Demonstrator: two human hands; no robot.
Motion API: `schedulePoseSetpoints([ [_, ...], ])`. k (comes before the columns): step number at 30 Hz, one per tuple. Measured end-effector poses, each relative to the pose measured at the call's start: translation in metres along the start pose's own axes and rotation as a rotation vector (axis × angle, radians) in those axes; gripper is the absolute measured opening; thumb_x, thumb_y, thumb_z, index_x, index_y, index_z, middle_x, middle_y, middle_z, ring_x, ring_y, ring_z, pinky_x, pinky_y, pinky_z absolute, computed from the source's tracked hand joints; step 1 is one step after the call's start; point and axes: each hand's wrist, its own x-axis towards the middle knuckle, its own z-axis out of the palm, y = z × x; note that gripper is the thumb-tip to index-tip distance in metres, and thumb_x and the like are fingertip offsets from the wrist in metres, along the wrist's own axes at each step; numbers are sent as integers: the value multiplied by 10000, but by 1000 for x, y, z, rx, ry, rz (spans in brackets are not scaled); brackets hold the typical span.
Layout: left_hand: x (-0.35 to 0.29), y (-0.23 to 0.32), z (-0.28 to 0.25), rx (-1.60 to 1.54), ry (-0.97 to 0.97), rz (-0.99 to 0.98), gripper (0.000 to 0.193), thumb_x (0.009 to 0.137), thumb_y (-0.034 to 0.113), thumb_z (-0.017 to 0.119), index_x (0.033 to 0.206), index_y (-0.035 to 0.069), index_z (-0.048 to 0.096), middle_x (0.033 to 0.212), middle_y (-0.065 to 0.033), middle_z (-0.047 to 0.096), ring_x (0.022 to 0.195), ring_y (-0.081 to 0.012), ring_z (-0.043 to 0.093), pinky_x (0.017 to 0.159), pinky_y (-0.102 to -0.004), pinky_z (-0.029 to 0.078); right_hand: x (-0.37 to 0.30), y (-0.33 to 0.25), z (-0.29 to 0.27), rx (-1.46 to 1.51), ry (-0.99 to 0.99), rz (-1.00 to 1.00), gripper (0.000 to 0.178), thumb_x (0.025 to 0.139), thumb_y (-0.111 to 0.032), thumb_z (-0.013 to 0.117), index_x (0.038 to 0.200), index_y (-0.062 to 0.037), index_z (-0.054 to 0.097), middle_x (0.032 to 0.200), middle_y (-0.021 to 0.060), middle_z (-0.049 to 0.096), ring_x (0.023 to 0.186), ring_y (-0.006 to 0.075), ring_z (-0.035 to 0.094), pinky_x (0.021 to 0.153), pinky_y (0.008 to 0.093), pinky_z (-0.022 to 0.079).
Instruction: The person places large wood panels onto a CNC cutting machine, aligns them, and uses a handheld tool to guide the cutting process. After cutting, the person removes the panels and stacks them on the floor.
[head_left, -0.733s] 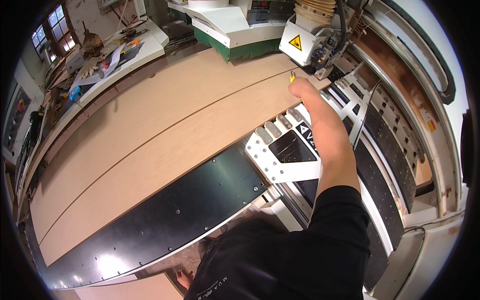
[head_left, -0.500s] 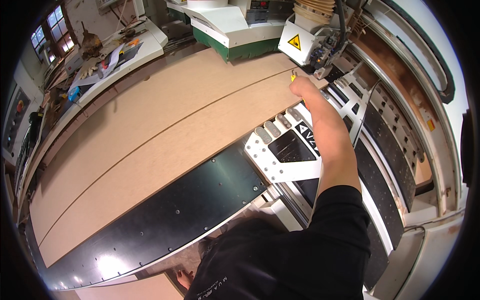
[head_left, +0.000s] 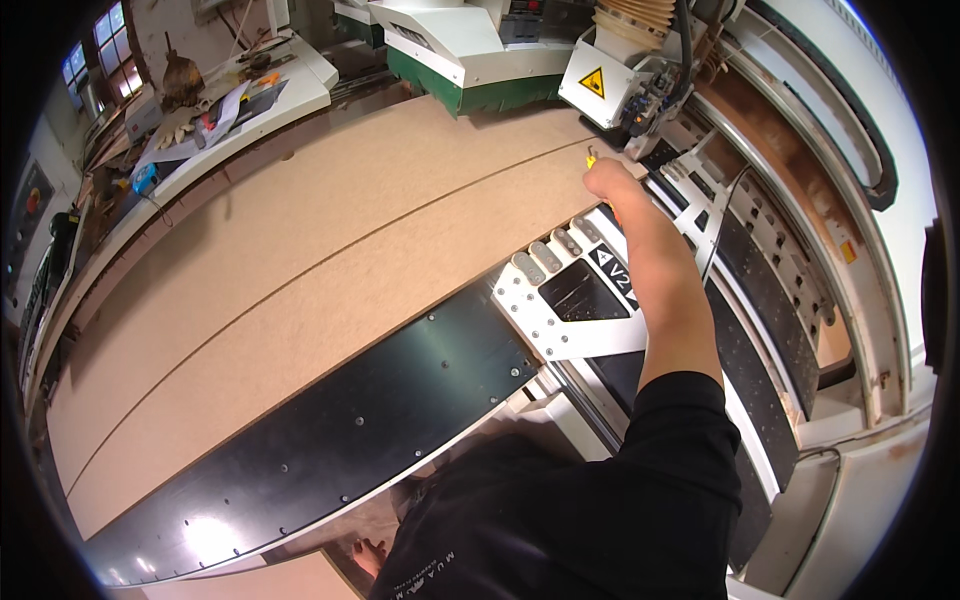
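Note:
My right arm reaches far forward over the machine. My right hand (head_left: 608, 178) is closed around a slim yellow-and-orange hand tool (head_left: 591, 162) with a short metal tip; its exact kind cannot be made out. The tip is over the far right end of a tan fibreboard panel (head_left: 330, 215), near a long dark cut line (head_left: 372, 229) that runs along the panel. Low in the picture, my left hand (head_left: 368, 555) hangs beside my body, fingers apart, with nothing visible in it. It is near the edge of another pale board (head_left: 285, 582).
A white machine head (head_left: 598, 82) with a warning triangle stands just beyond my right hand. Left of it is a white housing with a green brush skirt (head_left: 515, 95). A white clamp plate (head_left: 530, 315) borders the black bed (head_left: 330, 440). A cluttered bench (head_left: 300, 90) stands far left.
The view has shifted slightly. My right hand stays near the panel's far right end, and the tool in it has tilted a little. My left hand looks unmoved.

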Motion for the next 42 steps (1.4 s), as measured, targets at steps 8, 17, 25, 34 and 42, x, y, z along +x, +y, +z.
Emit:
schedulePoseSetpoints([
  [8, -10, 25, 5, 28, 37, -35, 228, 878, 210, 488, 930, -11, 513, 758, -154, 576, 638, -335, 688, 379, -339, 387, -35, 15, -9, 29, 55, 29, 287, 796, -181, 502, 856, 39, 676, 781, 209, 684, 750, 331, 680, 721, 406, 517],
  [17, 30, 38, -45, 625, -147, 805, 211, 867, 150, 484, 879, -54, 534, 823, -176, 595, 666, -275, 673, 462, -354, 501, -156, 35, 3, 459, -126, 137, 221, 828, -185, 534, 732, 7, 587, 551, 81, 540, 440, 215, 525, 417, 377, 427],
  [25, 57, 34, -107, 306, -108, 5, 463, 810, 226, 565, 1194, -33, 569, 1161, -252, 620, 987, -348, 657, 900, -401, 506, -373, -86, 14, 837, -543, -241, 133, 857, -197, 557, 863, -67, 531, 499, 16, 473, 354, 115, 405, 348, 260, 309],
  [34, 60, -9, -256, 336, 246, 75, 451, 802, 263, 554, 1148, -27, 569, 1078, -248, 648, 1052, -384, 609, 916, -450, 477, -525, -231, 57, 1003, -1240, -561, 175, 878, -109, 538, 1004, 9, 506, 510, 71, 477, 374, 142, 427, 428, 315, 471],
  [42, 11, -116, -315, 286, 423, -173, 397, 779, 223, 544, 1049, -63, 598, 1014, -270, 652, 954, -389, 639, 839, -431, 509, -603, -310, 79, 874, -1367, -766, 161, 877, -109, 579, 991, -15, 516, 640, 101, 586, 515, 185, 584, 613, 355, 565],
])
